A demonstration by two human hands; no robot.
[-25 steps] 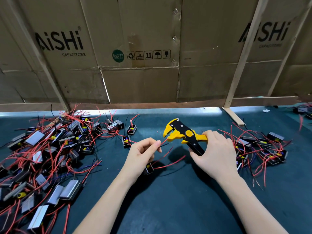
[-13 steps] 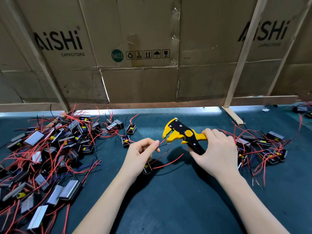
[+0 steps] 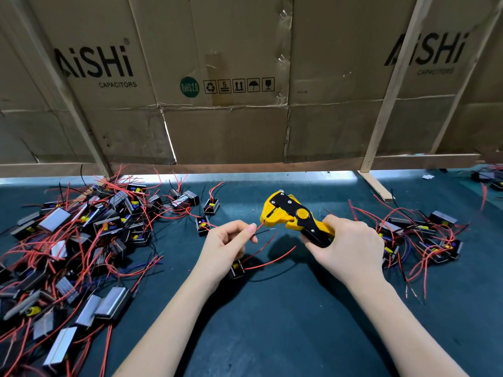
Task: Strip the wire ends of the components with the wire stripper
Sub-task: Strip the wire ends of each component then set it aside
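Left hand (image 3: 228,244) pinches a thin red wire (image 3: 260,227), pointing right into the yellow-and-black wire stripper (image 3: 292,217) gripped by the right hand (image 3: 351,246).

Both hands (image 3: 228,246) and forearms are bare, no sleeves.

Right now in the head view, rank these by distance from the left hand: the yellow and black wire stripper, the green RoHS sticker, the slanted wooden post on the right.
1. Yellow and black wire stripper, just right of the left hand.
2. Slanted wooden post, far right.
3. Green RoHS sticker, up on the cardboard.
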